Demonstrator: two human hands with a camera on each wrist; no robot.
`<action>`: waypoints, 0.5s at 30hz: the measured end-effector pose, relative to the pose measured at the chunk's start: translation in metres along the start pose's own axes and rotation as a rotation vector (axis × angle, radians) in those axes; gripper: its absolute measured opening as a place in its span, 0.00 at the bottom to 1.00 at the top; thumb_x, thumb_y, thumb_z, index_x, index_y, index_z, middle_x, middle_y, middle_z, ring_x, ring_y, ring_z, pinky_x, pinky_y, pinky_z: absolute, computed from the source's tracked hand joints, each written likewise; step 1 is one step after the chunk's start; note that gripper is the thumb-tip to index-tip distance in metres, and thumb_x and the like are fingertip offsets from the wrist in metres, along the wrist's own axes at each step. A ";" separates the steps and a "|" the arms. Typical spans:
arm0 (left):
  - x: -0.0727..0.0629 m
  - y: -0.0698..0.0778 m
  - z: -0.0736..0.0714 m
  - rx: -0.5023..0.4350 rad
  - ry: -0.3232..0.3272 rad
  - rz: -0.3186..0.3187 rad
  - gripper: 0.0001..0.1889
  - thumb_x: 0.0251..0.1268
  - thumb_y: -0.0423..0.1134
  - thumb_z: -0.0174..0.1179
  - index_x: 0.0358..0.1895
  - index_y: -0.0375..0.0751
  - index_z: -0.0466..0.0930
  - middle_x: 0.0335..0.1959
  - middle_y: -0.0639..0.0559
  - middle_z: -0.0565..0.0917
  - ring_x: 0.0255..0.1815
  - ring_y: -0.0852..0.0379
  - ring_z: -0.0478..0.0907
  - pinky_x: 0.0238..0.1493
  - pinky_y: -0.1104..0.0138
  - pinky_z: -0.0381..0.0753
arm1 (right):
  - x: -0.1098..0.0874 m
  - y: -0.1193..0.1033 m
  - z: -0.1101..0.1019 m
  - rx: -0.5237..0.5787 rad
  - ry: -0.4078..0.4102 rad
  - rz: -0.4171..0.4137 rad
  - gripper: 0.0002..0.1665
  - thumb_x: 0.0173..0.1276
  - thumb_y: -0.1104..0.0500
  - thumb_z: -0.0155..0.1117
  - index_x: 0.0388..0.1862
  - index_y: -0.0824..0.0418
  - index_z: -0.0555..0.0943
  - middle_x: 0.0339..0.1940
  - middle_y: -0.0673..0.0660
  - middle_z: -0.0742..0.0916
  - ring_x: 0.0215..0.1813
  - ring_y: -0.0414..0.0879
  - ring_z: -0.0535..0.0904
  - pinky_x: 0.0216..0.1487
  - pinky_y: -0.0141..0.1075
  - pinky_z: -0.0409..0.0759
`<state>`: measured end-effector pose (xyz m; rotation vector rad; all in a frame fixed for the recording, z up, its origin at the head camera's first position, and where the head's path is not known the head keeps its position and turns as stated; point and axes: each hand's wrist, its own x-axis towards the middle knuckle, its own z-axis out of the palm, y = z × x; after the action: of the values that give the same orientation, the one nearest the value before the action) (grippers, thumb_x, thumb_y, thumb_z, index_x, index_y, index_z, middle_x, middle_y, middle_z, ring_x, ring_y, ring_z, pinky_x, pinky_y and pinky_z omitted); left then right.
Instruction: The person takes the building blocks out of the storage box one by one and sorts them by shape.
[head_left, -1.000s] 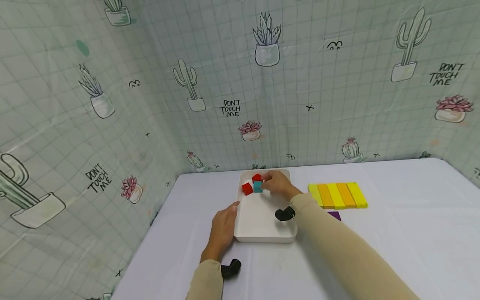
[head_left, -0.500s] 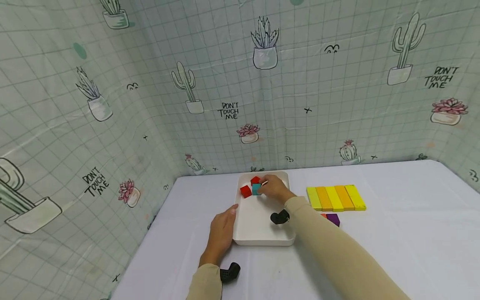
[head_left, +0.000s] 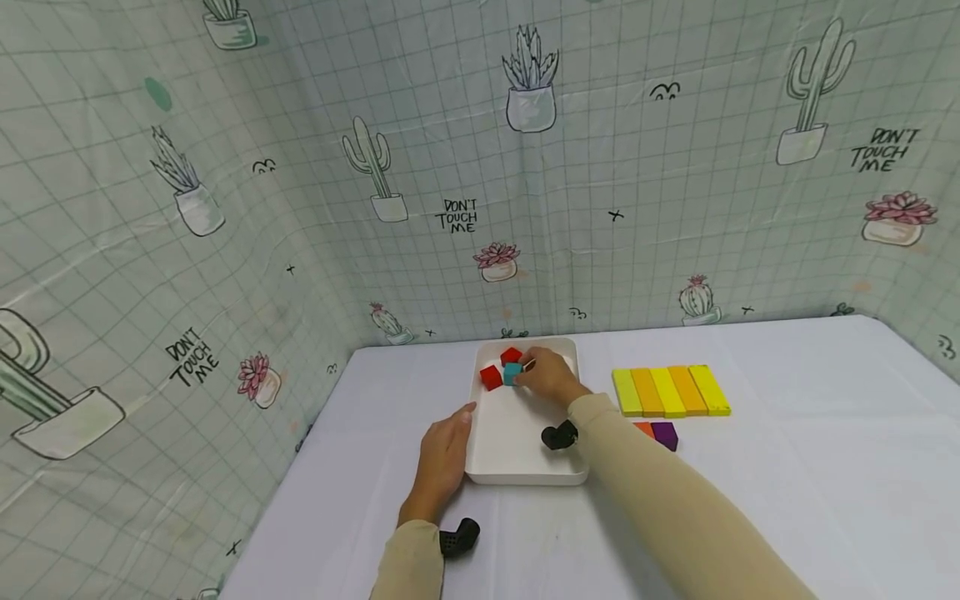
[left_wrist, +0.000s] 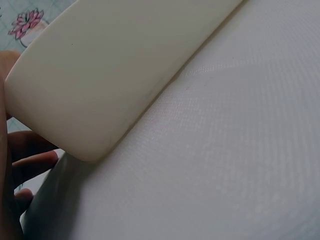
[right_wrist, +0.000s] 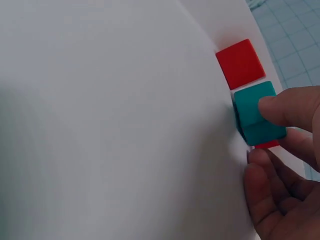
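Note:
In the head view, a white tray lies on the table with a teal block and two red blocks near its far left corner. My right hand reaches in from the right. The right wrist view shows its thumb and a finger pinching the teal block, close beside a red block; the other red one is mostly hidden behind it. Along the tray's left side, my left hand rests with fingers extended, touching the outer wall. Part of that hand shows by the tray corner in the left wrist view.
Right of the tray, several yellow and orange strips lie side by side. Nearer, a purple block and an orange block sit partly behind my right sleeve. A patterned cloth hangs behind the table.
My right hand has shifted slightly left relative to the strips, and the teal block has turned a little in its fingers. More of the orange and purple blocks shows. My left hand keeps its place.

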<state>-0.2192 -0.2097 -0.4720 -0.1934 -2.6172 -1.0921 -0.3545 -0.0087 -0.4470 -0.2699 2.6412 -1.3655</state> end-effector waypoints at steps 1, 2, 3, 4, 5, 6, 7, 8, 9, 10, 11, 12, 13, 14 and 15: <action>0.000 0.000 0.000 0.001 -0.003 -0.005 0.27 0.84 0.53 0.37 0.67 0.41 0.77 0.62 0.44 0.81 0.62 0.41 0.76 0.65 0.45 0.69 | -0.001 -0.001 -0.001 0.007 0.000 0.004 0.20 0.68 0.57 0.68 0.54 0.65 0.78 0.50 0.61 0.83 0.46 0.53 0.79 0.48 0.40 0.83; 0.000 0.001 0.000 -0.001 -0.005 -0.015 0.27 0.83 0.54 0.36 0.68 0.42 0.77 0.63 0.44 0.80 0.62 0.41 0.75 0.66 0.46 0.69 | -0.001 -0.001 -0.002 0.016 0.000 0.007 0.20 0.69 0.57 0.68 0.55 0.65 0.78 0.51 0.61 0.83 0.46 0.53 0.79 0.49 0.41 0.83; 0.000 0.001 0.000 -0.002 -0.006 -0.023 0.28 0.83 0.54 0.36 0.68 0.42 0.77 0.63 0.45 0.80 0.62 0.42 0.75 0.66 0.46 0.69 | -0.002 -0.002 -0.003 0.027 0.004 0.010 0.21 0.69 0.57 0.68 0.55 0.66 0.78 0.51 0.62 0.83 0.47 0.53 0.79 0.50 0.41 0.83; 0.000 0.001 0.000 0.000 -0.007 -0.029 0.28 0.83 0.55 0.36 0.68 0.43 0.77 0.63 0.45 0.80 0.62 0.42 0.75 0.66 0.46 0.69 | -0.004 -0.003 -0.005 0.039 0.011 0.012 0.21 0.68 0.57 0.68 0.56 0.66 0.78 0.52 0.62 0.83 0.47 0.53 0.79 0.51 0.42 0.82; 0.000 0.001 0.000 -0.003 -0.008 -0.036 0.28 0.83 0.55 0.36 0.68 0.43 0.76 0.63 0.45 0.80 0.62 0.42 0.75 0.66 0.46 0.69 | -0.005 -0.005 -0.006 0.054 0.018 0.016 0.22 0.68 0.57 0.68 0.56 0.67 0.77 0.52 0.62 0.83 0.47 0.53 0.79 0.51 0.42 0.82; 0.000 0.001 0.000 -0.003 -0.012 -0.043 0.28 0.83 0.56 0.36 0.68 0.44 0.76 0.63 0.46 0.80 0.63 0.43 0.75 0.66 0.46 0.69 | -0.006 -0.006 -0.007 0.067 0.023 0.017 0.22 0.68 0.57 0.68 0.56 0.67 0.77 0.52 0.62 0.83 0.47 0.53 0.80 0.51 0.42 0.82; 0.000 0.001 0.001 -0.002 -0.014 -0.045 0.29 0.83 0.56 0.36 0.68 0.44 0.76 0.64 0.46 0.80 0.63 0.43 0.75 0.66 0.46 0.68 | -0.008 -0.007 -0.008 0.086 0.027 0.020 0.22 0.68 0.58 0.68 0.57 0.68 0.77 0.52 0.63 0.83 0.46 0.53 0.80 0.50 0.42 0.83; 0.001 0.002 0.001 -0.002 -0.014 -0.047 0.29 0.83 0.56 0.35 0.68 0.44 0.76 0.64 0.46 0.80 0.63 0.43 0.74 0.67 0.46 0.68 | -0.009 -0.008 -0.010 0.104 0.031 0.023 0.22 0.68 0.58 0.68 0.57 0.68 0.77 0.51 0.63 0.83 0.45 0.52 0.81 0.49 0.41 0.83; 0.001 0.001 0.001 -0.002 -0.013 -0.046 0.29 0.83 0.56 0.35 0.68 0.43 0.76 0.64 0.46 0.79 0.63 0.43 0.74 0.67 0.46 0.68 | -0.011 -0.008 -0.011 0.127 0.034 0.027 0.22 0.69 0.59 0.67 0.57 0.69 0.76 0.51 0.63 0.83 0.44 0.52 0.82 0.47 0.40 0.83; 0.001 0.001 0.001 0.000 -0.012 -0.045 0.29 0.83 0.56 0.35 0.68 0.43 0.76 0.64 0.46 0.80 0.63 0.43 0.74 0.67 0.46 0.68 | -0.012 -0.008 -0.012 0.157 0.036 0.032 0.22 0.69 0.59 0.67 0.57 0.69 0.76 0.51 0.64 0.83 0.43 0.52 0.82 0.46 0.39 0.84; 0.001 0.001 0.001 -0.001 -0.012 -0.045 0.29 0.83 0.56 0.35 0.68 0.43 0.76 0.64 0.46 0.80 0.63 0.43 0.74 0.67 0.46 0.68 | -0.012 -0.008 -0.012 0.198 0.034 0.041 0.22 0.69 0.60 0.67 0.57 0.69 0.76 0.50 0.64 0.83 0.42 0.51 0.83 0.44 0.38 0.84; 0.001 0.001 0.001 -0.002 -0.011 -0.045 0.28 0.83 0.56 0.36 0.68 0.43 0.76 0.64 0.47 0.80 0.63 0.43 0.74 0.67 0.46 0.68 | -0.013 -0.008 -0.013 0.238 0.038 0.046 0.22 0.69 0.60 0.67 0.57 0.69 0.75 0.50 0.64 0.83 0.42 0.51 0.84 0.43 0.37 0.85; 0.002 0.001 0.001 0.000 -0.008 -0.036 0.28 0.83 0.55 0.36 0.68 0.43 0.77 0.64 0.46 0.80 0.63 0.42 0.75 0.66 0.46 0.68 | -0.014 -0.008 -0.014 0.279 0.043 0.052 0.21 0.69 0.61 0.67 0.57 0.69 0.75 0.50 0.65 0.83 0.42 0.51 0.84 0.43 0.37 0.85; 0.002 0.001 0.001 -0.004 -0.008 -0.037 0.28 0.83 0.55 0.36 0.68 0.43 0.77 0.64 0.46 0.80 0.63 0.42 0.75 0.67 0.46 0.68 | -0.014 -0.008 -0.015 0.317 0.050 0.056 0.21 0.69 0.61 0.66 0.56 0.69 0.75 0.50 0.65 0.83 0.42 0.51 0.84 0.43 0.37 0.86; 0.002 0.001 0.002 -0.006 -0.006 -0.033 0.28 0.83 0.55 0.36 0.68 0.43 0.77 0.64 0.46 0.80 0.63 0.42 0.75 0.66 0.46 0.68 | -0.015 -0.008 -0.015 0.356 0.053 0.056 0.20 0.69 0.62 0.66 0.56 0.69 0.75 0.50 0.65 0.83 0.43 0.52 0.85 0.43 0.37 0.86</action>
<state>-0.2213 -0.2082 -0.4720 -0.1550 -2.6315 -1.1116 -0.3425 0.0023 -0.4306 -0.1138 2.3638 -1.8070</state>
